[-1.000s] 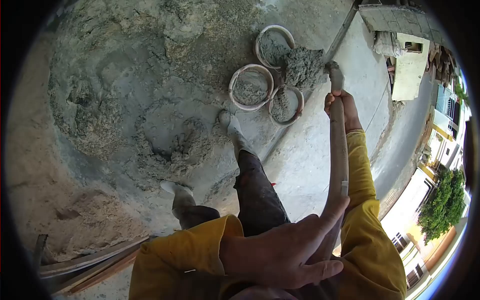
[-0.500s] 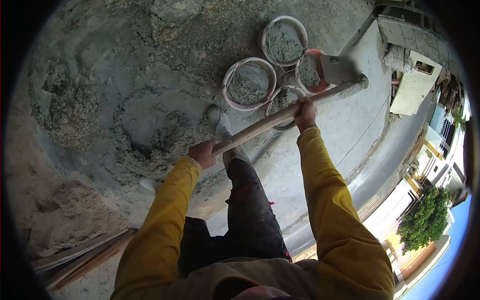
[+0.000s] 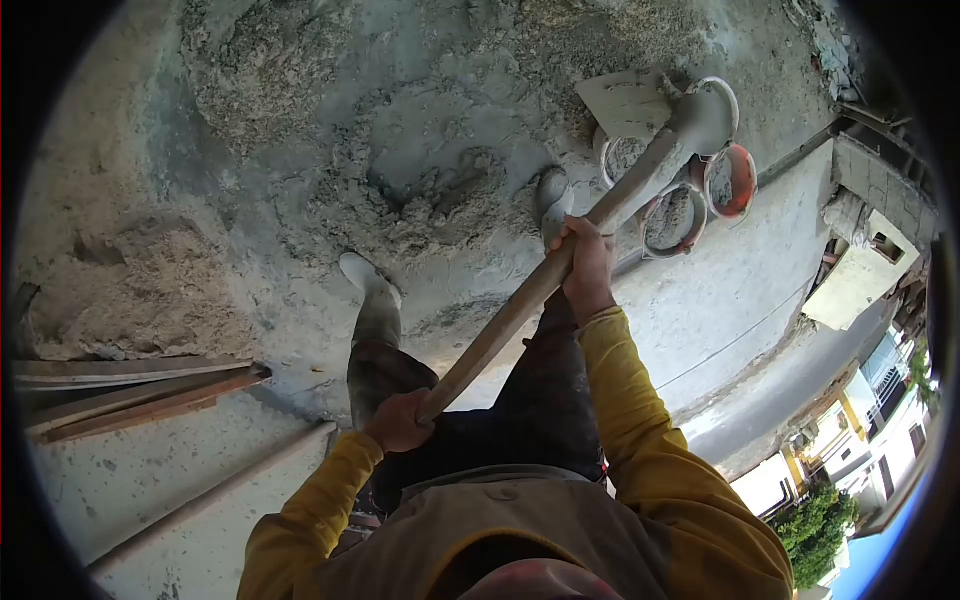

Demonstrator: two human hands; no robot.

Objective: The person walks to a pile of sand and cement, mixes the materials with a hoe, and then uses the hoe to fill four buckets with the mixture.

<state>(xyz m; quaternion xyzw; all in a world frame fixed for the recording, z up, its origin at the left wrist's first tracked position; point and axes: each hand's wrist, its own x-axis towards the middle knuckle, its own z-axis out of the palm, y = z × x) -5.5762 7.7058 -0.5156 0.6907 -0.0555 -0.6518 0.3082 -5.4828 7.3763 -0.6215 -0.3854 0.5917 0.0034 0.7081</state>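
A long-handled hoe point(image 3: 508, 316) runs diagonally across my body, its flat metal blade point(image 3: 627, 104) raised at the upper right. My left hand point(image 3: 400, 422) is closed around the butt end of the wooden handle, near my lap. Farther up the handle, my right hand point(image 3: 588, 262) grips it with the fingers wrapped round. Beneath lies a spread of wet grey mortar point(image 3: 440, 190), with a churned hollow in front of my boots. The blade and handle partly cover a group of buckets, among them a red-orange bucket point(image 3: 742, 182).
My left boot point(image 3: 370, 280) and right boot point(image 3: 553, 200) stand at the mortar's edge. A sandy heap point(image 3: 150, 285) lies at left, with wooden planks point(image 3: 150, 395) below it. A pole point(image 3: 215, 490) rests on the pale floor. Rubble and buildings are at far right.
The hoe has swung left and back toward me, its blade moving off the buckets' right side. Both hands keep their hold. The view has shifted left, showing both boots.
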